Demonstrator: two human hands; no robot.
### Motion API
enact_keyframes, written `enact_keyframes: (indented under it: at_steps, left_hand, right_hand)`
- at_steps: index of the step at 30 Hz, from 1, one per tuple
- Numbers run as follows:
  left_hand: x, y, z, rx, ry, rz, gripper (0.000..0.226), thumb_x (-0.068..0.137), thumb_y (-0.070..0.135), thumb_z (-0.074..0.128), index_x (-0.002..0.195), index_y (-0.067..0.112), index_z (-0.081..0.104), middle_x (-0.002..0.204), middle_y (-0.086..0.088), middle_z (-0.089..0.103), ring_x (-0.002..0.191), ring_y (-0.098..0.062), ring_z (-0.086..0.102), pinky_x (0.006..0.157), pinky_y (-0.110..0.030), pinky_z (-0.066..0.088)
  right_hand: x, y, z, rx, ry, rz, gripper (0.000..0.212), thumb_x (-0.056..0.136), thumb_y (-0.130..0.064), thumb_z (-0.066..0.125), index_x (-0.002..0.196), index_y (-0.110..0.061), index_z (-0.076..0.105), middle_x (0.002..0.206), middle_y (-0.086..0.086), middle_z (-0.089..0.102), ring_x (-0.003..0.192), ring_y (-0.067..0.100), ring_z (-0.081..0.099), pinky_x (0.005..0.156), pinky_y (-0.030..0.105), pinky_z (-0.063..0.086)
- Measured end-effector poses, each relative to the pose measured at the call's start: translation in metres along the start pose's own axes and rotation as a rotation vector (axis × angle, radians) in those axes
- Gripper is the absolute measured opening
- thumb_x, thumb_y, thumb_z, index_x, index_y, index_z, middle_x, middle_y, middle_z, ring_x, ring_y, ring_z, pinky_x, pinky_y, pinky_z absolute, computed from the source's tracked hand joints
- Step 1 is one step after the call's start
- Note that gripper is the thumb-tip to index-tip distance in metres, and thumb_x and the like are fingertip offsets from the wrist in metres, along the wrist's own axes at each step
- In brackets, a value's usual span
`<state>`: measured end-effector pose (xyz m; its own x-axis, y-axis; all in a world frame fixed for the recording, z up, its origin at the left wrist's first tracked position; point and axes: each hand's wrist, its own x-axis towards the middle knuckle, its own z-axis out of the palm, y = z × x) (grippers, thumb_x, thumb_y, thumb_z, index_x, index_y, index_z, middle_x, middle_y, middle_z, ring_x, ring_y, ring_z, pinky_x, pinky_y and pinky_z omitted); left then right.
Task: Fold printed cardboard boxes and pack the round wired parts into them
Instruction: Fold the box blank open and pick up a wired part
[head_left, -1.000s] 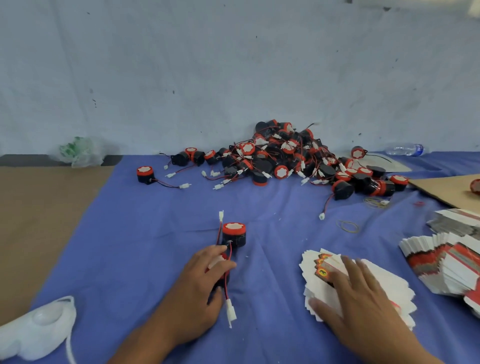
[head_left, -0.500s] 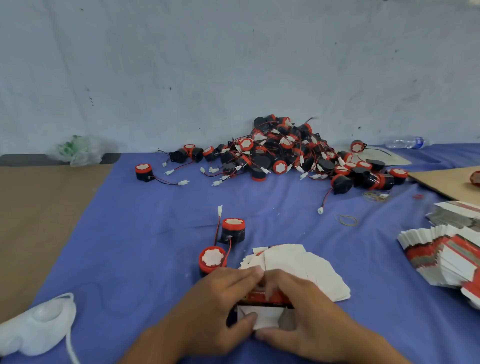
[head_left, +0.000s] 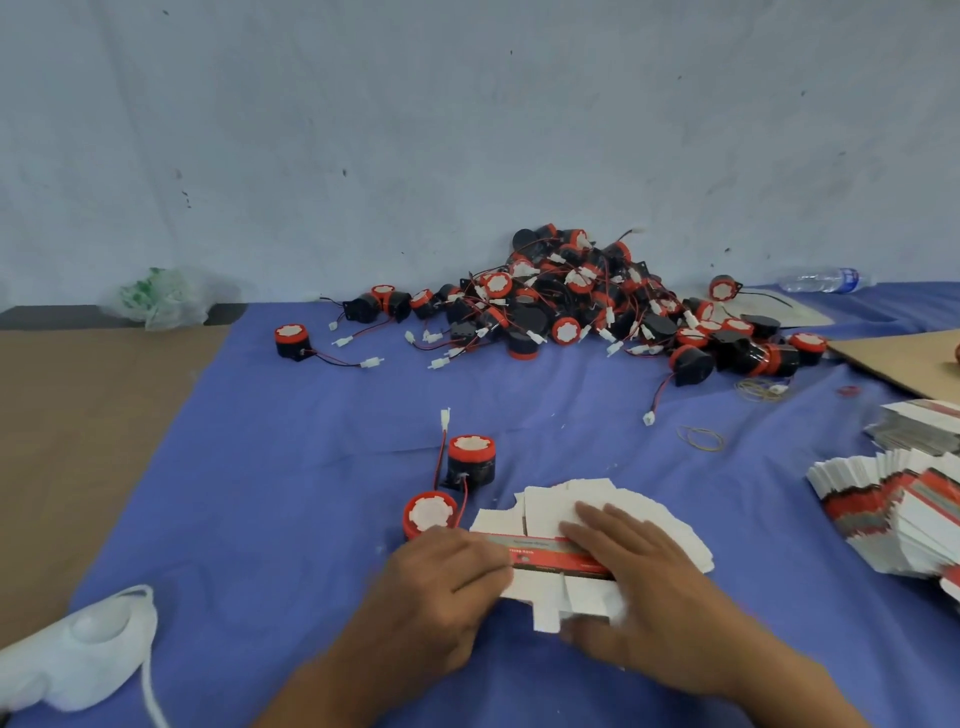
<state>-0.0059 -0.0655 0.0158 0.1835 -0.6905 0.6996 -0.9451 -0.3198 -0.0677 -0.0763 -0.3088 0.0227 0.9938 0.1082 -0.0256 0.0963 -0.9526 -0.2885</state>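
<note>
Here, left hand (head_left: 441, 577) and right hand (head_left: 641, 584) pinched a flat printed box (head_left: 550, 555), likely to open it, wired part (head_left: 431, 514) handy at ten o'clock

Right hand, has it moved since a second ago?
Yes. The right hand shifted left, toward the upright round part, onto the printed box blank.
</note>
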Motion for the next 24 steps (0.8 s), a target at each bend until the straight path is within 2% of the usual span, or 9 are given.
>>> enact_keyframes:
  at_steps: [4, 7, 9, 11, 13, 15, 18, 21, 24]
  left_hand:
    - [0.006, 0.009, 0.002, 0.060, 0.019, 0.029, 0.032, 0.098, 0.005, 0.043, 0.089, 0.004, 0.074, 0.098, -0.005, 0.071, 0.077, -0.022, 0.061, 0.063, -0.032, 0.052]
    - [0.007, 0.009, 0.001, 0.087, 0.003, 0.010, 0.039, 0.102, 0.008, 0.036, 0.091, 0.005, 0.074, 0.098, -0.005, 0.071, 0.082, -0.019, 0.059, 0.068, -0.029, 0.053]
    - [0.004, 0.005, -0.002, 0.073, -0.038, -0.015, 0.041, 0.102, 0.007, 0.034, 0.092, 0.005, 0.074, 0.100, -0.004, 0.071, 0.086, -0.020, 0.061, 0.073, -0.026, 0.054]
    - [0.000, 0.001, -0.002, 0.002, -0.095, -0.058, 0.029, 0.096, 0.002, 0.042, 0.092, 0.004, 0.071, 0.102, -0.005, 0.068, 0.090, -0.022, 0.063, 0.072, -0.030, 0.055]
    - [-0.002, 0.000, -0.003, -0.096, -0.121, -0.107, 0.017, 0.089, 0.002, 0.049, 0.089, 0.005, 0.066, 0.105, -0.003, 0.064, 0.094, -0.022, 0.063, 0.070, -0.032, 0.055]
    - [-0.003, 0.000, -0.002, -0.172, -0.116, -0.127, 0.008, 0.088, 0.004, 0.053, 0.086, 0.008, 0.059, 0.107, -0.002, 0.060, 0.099, -0.024, 0.063, 0.069, -0.033, 0.054]
    - [-0.003, 0.001, -0.002, -0.214, -0.099, -0.120, 0.012, 0.092, 0.008, 0.054, 0.084, 0.014, 0.047, 0.106, -0.001, 0.056, 0.101, -0.025, 0.063, 0.066, -0.032, 0.053]
    - [-0.001, 0.002, -0.002, -0.142, -0.040, -0.107, 0.014, 0.089, 0.003, 0.051, 0.080, 0.013, 0.047, 0.100, -0.004, 0.058, 0.094, -0.024, 0.063, 0.060, -0.032, 0.052]
    - [0.001, -0.001, -0.007, -0.052, 0.123, -0.241, 0.018, 0.080, -0.002, 0.047, 0.081, 0.016, 0.045, 0.097, -0.003, 0.058, 0.079, -0.026, 0.059, 0.053, -0.034, 0.049]
  right_hand:
    - [-0.008, 0.013, -0.009, 0.072, -0.049, 0.100, 0.102, 0.062, -0.091, 0.039, 0.152, -0.050, 0.014, 0.152, -0.037, -0.008, 0.147, -0.008, -0.013, 0.124, 0.026, -0.001]
    - [-0.012, 0.014, -0.014, 0.086, -0.149, 0.076, 0.109, 0.053, -0.104, 0.030, 0.146, -0.058, -0.001, 0.148, -0.039, -0.023, 0.141, -0.011, -0.028, 0.123, 0.029, -0.009]
    - [-0.015, 0.013, -0.020, 0.166, -0.180, 0.066, 0.102, 0.048, -0.108, 0.023, 0.139, -0.064, 0.007, 0.148, -0.041, -0.019, 0.140, -0.013, -0.027, 0.123, 0.027, -0.007]
    - [-0.015, 0.014, -0.025, 0.262, -0.102, 0.078, 0.084, 0.056, -0.105, 0.026, 0.124, -0.058, 0.042, 0.154, -0.036, 0.011, 0.148, -0.008, -0.001, 0.122, 0.026, 0.013]
    - [-0.007, 0.014, -0.027, 0.270, 0.004, 0.122, 0.070, 0.068, -0.094, 0.030, 0.106, -0.042, 0.057, 0.145, -0.028, 0.035, 0.139, 0.000, 0.031, 0.113, 0.028, 0.029]
    - [0.006, 0.013, -0.029, 0.137, -0.027, 0.159, 0.071, 0.071, -0.089, 0.036, 0.122, -0.040, 0.049, 0.146, -0.028, 0.033, 0.140, 0.003, 0.030, 0.115, 0.032, 0.025]
    - [0.021, 0.021, -0.025, 0.042, -0.109, 0.201, 0.087, 0.075, -0.086, 0.042, 0.148, -0.044, 0.025, 0.159, -0.025, 0.013, 0.149, 0.005, 0.011, 0.121, 0.039, 0.011]
    - [0.017, 0.037, -0.023, 0.078, -0.121, 0.206, 0.101, 0.062, -0.096, 0.027, 0.151, -0.050, 0.016, 0.161, -0.027, 0.003, 0.152, 0.005, 0.002, 0.123, 0.039, 0.005]
    - [0.009, 0.049, -0.022, 0.116, -0.099, 0.198, 0.106, 0.056, -0.101, 0.032, 0.149, -0.054, 0.017, 0.159, -0.030, 0.002, 0.152, 0.004, 0.002, 0.123, 0.037, 0.006]
